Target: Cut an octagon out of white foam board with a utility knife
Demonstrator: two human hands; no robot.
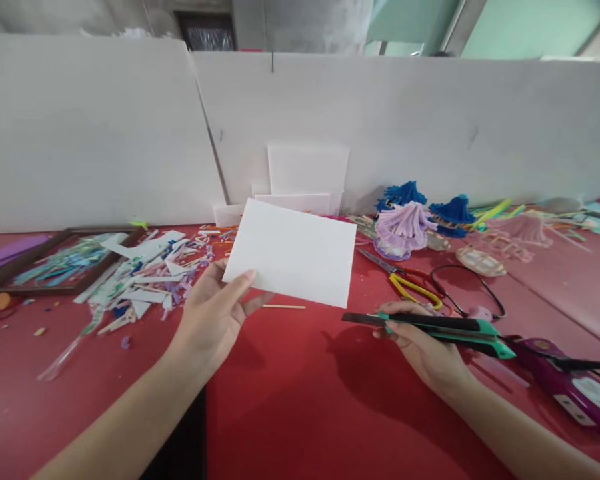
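My left hand (pixel 219 308) pinches a blank white foam board piece (pixel 294 250) by its lower left corner, thumb on the near face. The piece is tilted and held above the red table (pixel 280 387). In my right hand (pixel 420 340) is a green and black utility knife (pixel 445 329), its dark blade out and pointing left. The blade tip is close below the board's lower right corner, apart from it. A thin wooden stick (pixel 284 307) lies on the table below the board.
Scraps of foam and paper (pixel 150 280) heap on the left near a brown frame (pixel 75 288). Scissors (pixel 405 277), a purple glue gun (pixel 573 387) with cable, and pink and blue tasselled crafts (pixel 405 230) lie right. White panels (pixel 405 120) stand behind; smaller white boards (pixel 307 170) lean there.
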